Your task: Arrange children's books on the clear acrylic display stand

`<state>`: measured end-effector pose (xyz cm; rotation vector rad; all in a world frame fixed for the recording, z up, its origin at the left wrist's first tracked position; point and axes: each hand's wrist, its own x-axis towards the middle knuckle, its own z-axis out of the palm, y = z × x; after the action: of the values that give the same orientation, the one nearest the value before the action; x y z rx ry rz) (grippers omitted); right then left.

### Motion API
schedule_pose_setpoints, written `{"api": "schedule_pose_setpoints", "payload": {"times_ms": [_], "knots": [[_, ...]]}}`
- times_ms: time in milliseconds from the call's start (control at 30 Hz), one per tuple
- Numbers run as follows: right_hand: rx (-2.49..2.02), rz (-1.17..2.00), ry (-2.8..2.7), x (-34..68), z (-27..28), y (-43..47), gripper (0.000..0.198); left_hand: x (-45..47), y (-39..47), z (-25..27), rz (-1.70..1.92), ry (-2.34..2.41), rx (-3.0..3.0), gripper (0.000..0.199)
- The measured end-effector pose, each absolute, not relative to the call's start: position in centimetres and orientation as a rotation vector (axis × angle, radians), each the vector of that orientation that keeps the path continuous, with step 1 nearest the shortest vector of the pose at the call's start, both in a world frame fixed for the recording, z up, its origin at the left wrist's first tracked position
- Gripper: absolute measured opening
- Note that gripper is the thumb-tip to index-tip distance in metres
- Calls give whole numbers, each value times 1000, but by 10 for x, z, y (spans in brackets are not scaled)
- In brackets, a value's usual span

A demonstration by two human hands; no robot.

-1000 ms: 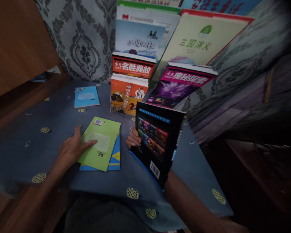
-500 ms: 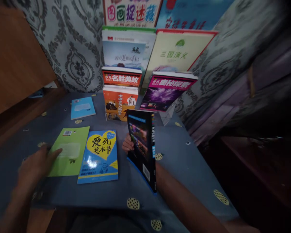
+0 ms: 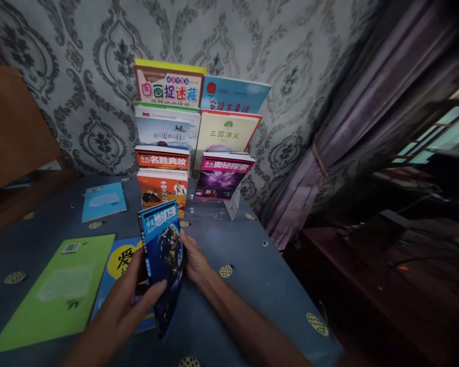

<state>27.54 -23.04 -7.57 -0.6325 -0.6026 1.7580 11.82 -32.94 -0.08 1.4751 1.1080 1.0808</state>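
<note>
A dark blue book [image 3: 167, 260] with a globe picture on its cover stands upright between my two hands above the table. My left hand [image 3: 132, 290] grips it by the spine side, thumb across the front cover. On the opposite edge, my right hand [image 3: 193, 257] holds it, some fingers hidden behind the cover. Beneath and left of it lies a blue book with a yellow heart [image 3: 110, 270], partly covered by my left hand. A green book [image 3: 61, 285] lies beside that one. Behind stands a clear tiered book rack [image 3: 232, 204] holding several books.
A light blue booklet [image 3: 104, 201] lies at the back left of the table [image 3: 245, 300]. In the rack's lower right sits a purple book [image 3: 224, 178]; an orange book [image 3: 162, 189] is at lower left. A tied curtain [image 3: 302, 183] hangs to the right, near dark furniture [image 3: 352, 285].
The dark blue book has turned from its back cover to its front and moved left. My left hand has left the green book and taken hold of it. The view has shifted upward.
</note>
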Motion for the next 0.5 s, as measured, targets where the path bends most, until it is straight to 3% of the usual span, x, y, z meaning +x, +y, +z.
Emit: {"api": "schedule_pose_setpoints", "payload": {"times_ms": [500], "knots": [[-675,1802,-646,293,-58,-228,38,83,-286,-7,1011,950,998,59]]}}
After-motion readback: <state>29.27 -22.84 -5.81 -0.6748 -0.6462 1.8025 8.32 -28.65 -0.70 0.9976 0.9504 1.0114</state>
